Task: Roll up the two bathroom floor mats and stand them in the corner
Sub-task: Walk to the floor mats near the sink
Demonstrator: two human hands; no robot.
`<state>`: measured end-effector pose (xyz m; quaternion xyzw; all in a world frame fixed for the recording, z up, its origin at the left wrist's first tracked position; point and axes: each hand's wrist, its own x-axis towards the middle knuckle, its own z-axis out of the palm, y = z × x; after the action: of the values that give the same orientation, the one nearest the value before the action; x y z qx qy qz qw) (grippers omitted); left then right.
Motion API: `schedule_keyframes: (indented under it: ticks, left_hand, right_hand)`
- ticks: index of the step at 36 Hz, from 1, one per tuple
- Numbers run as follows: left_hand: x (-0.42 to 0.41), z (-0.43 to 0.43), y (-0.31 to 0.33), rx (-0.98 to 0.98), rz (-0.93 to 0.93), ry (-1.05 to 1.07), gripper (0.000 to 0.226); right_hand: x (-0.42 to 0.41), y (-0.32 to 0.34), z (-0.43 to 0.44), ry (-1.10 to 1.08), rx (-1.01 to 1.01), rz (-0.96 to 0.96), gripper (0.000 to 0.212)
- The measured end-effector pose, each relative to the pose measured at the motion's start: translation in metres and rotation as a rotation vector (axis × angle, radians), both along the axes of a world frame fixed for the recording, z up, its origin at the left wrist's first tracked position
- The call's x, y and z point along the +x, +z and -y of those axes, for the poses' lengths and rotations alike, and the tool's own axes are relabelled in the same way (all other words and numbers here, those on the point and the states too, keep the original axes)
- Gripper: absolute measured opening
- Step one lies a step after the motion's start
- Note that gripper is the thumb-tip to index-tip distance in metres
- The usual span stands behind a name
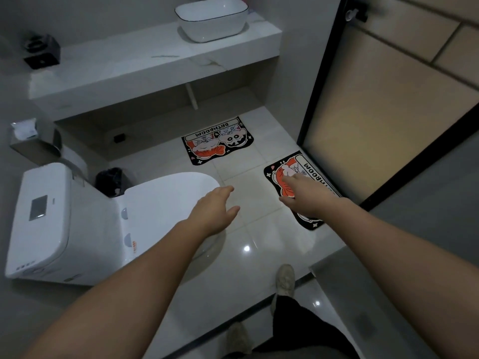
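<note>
Two black cartoon mats printed "BATHROOM" lie flat on the white tiled floor. The far mat sits in front of the vanity shelf. The near mat lies along the glass door on the right. My right hand reaches out above the near mat, fingers spread, and hides its middle. My left hand is stretched forward over the edge of the toilet lid, open and holding nothing.
A white toilet fills the left side. Behind it stand a black bin and a tissue holder. A marble shelf carries a basin. A frosted glass door stands at right. My shoes are at the threshold.
</note>
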<state>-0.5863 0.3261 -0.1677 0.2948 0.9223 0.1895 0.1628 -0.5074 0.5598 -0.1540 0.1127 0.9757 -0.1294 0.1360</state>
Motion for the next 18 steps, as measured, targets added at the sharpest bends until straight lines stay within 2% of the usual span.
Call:
schedule_keyframes:
  ticks: [11, 18]
  left_hand:
    - [-0.073, -0.065, 0.000, -0.060, -0.029, 0.092, 0.058]
    - [-0.101, -0.087, -0.004, -0.049, -0.021, 0.182, 0.058]
  right_hand:
    - [-0.104, -0.008, -0.074, 0.118, -0.028, -0.047, 0.060]
    - [-0.145, -0.016, -0.102, 0.156, -0.010, 0.015, 0.056]
